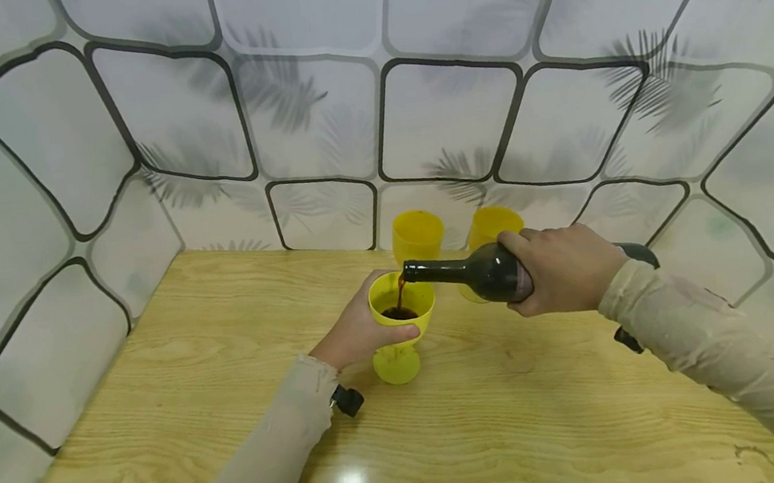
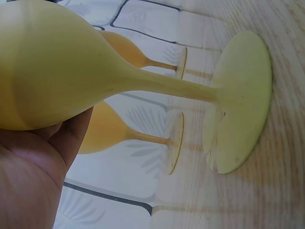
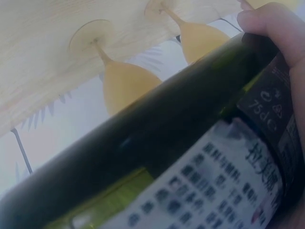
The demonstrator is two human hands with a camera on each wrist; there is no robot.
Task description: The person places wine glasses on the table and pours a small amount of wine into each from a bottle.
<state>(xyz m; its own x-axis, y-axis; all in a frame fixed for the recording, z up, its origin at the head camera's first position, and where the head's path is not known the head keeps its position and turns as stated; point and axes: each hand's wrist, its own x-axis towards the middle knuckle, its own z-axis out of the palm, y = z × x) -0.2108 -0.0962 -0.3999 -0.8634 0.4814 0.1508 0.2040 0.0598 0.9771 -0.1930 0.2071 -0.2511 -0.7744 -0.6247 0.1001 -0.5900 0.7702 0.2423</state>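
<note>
My left hand (image 1: pixel 357 330) holds a yellow goblet (image 1: pixel 427 319) round its bowl, with dark liquid inside. In the left wrist view the stem and round foot (image 2: pixel 243 102) show just at the tabletop; whether the foot touches it I cannot tell. A dark glass wine bottle (image 1: pixel 488 273) lies tilted almost level in my right hand (image 1: pixel 571 267), which grips its body. From the mouth, above the goblet's rim, a thin dark red stream (image 1: pixel 400 292) runs into the bowl. A printed white label (image 3: pixel 205 186) fills part of the right wrist view.
Two more yellow goblets (image 1: pixel 418 233) (image 1: pixel 493 222) stand behind, close to the wall, the right one partly hidden by the bottle. The wooden table (image 1: pixel 181 396) meets a patterned wall covering (image 1: pixel 314 121) at the back and left.
</note>
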